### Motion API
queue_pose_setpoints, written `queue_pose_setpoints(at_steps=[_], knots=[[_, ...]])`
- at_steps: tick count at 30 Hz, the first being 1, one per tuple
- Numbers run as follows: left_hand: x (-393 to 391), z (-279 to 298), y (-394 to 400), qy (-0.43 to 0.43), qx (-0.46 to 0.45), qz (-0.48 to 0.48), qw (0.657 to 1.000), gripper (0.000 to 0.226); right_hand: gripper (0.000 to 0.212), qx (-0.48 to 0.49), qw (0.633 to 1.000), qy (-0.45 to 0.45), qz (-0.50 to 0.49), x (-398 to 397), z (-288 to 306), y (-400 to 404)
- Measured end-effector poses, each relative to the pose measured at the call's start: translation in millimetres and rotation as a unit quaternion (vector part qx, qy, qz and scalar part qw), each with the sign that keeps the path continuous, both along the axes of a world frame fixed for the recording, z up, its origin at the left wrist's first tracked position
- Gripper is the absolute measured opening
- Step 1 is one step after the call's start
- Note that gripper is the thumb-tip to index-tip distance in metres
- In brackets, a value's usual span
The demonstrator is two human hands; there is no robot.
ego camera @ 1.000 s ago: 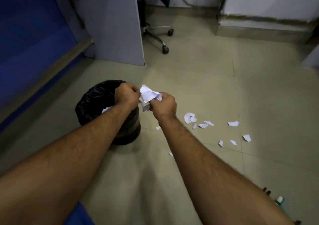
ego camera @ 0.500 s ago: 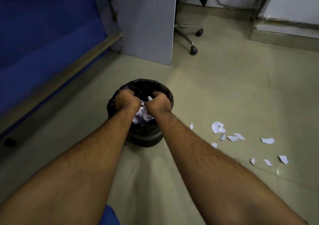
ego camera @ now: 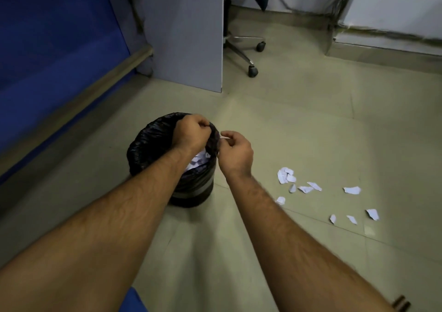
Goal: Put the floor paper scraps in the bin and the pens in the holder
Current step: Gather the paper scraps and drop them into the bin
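Observation:
The black-lined bin (ego camera: 153,149) stands on the floor, with crumpled white paper (ego camera: 198,162) lying inside it. My left hand (ego camera: 191,133) hovers over the bin's far right rim, its fingers curled into a fist with nothing visible in them. My right hand (ego camera: 235,151) is just outside the rim on the right. Its fingers are loosely curled and hold nothing. Several white paper scraps (ego camera: 285,175) lie scattered on the floor to the right, among them a scrap (ego camera: 351,189) farther out. Two dark stick-like ends (ego camera: 399,303) show at the bottom right edge.
A grey desk panel (ego camera: 186,36) stands behind the bin, and an office chair base with castors (ego camera: 252,70) is beside it. A blue partition (ego camera: 52,48) runs along the left. The wall skirting (ego camera: 382,48) closes the far right.
Both hands carried the crumpled paper left, pushed it into the bin and let go. They have now risen, the right hand moving out past the rim.

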State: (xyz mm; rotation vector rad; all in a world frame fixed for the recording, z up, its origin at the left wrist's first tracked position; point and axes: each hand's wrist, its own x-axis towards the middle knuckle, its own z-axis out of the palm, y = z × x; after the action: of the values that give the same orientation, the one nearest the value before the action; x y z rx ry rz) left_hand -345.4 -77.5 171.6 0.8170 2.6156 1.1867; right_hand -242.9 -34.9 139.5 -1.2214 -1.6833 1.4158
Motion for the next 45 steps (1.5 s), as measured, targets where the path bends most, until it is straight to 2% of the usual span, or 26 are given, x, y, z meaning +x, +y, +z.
queue_pose_setpoints(at_steps=[5, 9, 12, 14, 17, 20, 24, 26, 29, 33, 36, 38, 43, 45], knots=[[56, -20, 47, 0.0, -0.027, -0.109, 0.994, 0.018, 0.022, -0.011, 0.996, 0.026, -0.088, 57, -29, 38], [119, -74, 87, -0.06, -0.063, -0.142, 0.986, 0.015, 0.016, -0.014, 0.991, 0.006, -0.13, 117, -72, 68], [168, -133, 105, -0.097, -0.098, -0.196, 0.971, 0.021, 0.017, 0.014, 0.987, -0.069, -0.143, 173, -119, 85], [202, -173, 114, -0.094, -0.132, -0.252, 0.954, 0.029, 0.023, 0.071, 0.976, -0.14, -0.152, 219, -164, 91], [241, -217, 122, -0.044, -0.173, -0.343, 0.922, 0.041, 0.038, 0.161, 0.932, -0.274, -0.173, 279, -223, 93], [275, -243, 144, 0.03, -0.18, -0.427, 0.886, 0.046, 0.052, 0.202, 0.899, -0.331, -0.204, 324, -256, 108], [310, -263, 183, 0.121, -0.147, -0.475, 0.859, 0.041, 0.065, 0.181, 0.847, -0.42, -0.271, 360, -280, 133], [324, -273, 201, 0.163, -0.128, -0.493, 0.845, 0.047, 0.069, 0.155, 0.829, -0.469, -0.263, 361, -288, 137], [345, -279, 232, 0.202, -0.104, -0.521, 0.822, 0.049, 0.072, 0.139, 0.819, -0.506, -0.231, 360, -292, 141], [362, -279, 278, 0.189, -0.106, -0.574, 0.79, 0.058, 0.071, 0.125, 0.813, -0.525, -0.217, 363, -292, 144], [369, -290, 294, 0.249, -0.129, -0.636, 0.719, 0.054, 0.07, 0.122, 0.817, -0.524, -0.209, 363, -289, 144], [359, -297, 288, 0.292, -0.159, -0.642, 0.692, 0.055, 0.069, 0.116, 0.82, -0.522, -0.205, 364, -287, 144], [311, -299, 218, 0.389, -0.14, -0.558, 0.719, 0.039, 0.068, 0.11, 0.812, -0.534, -0.208, 364, -286, 142], [304, -295, 209, 0.396, -0.106, -0.522, 0.748, 0.036, 0.068, 0.109, 0.811, -0.535, -0.211, 363, -286, 141]])
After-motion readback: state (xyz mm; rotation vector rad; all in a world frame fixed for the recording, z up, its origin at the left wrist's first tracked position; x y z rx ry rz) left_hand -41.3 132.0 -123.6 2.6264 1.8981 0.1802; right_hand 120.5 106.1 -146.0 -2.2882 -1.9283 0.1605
